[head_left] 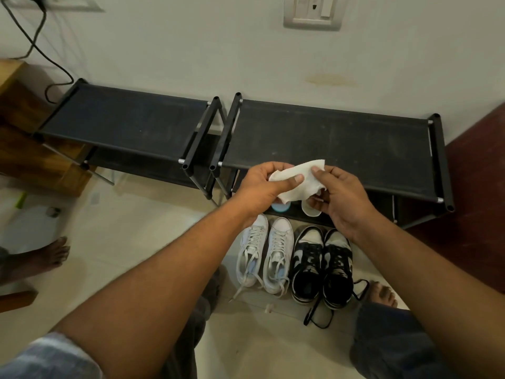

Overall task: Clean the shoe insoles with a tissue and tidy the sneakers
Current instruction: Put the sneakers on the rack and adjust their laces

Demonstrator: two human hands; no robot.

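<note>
- Pale wall (191,45) across the top; socket (312,12) upper right, cable (38,47) upper left.
- Black rack (123,119) centre left, second rack (328,140) centre right.
- Wooden furniture (21,138) at left edge.
- Light floor (123,220) below.

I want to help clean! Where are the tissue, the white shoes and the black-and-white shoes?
tissue (300,192): head view, lower middle of the sheet.
white sneakers (278,253): head view, laces of the shoe nearer the dark pair.
black-and-white sneakers (308,259): head view, laces of the shoe beside the white pair.
</note>
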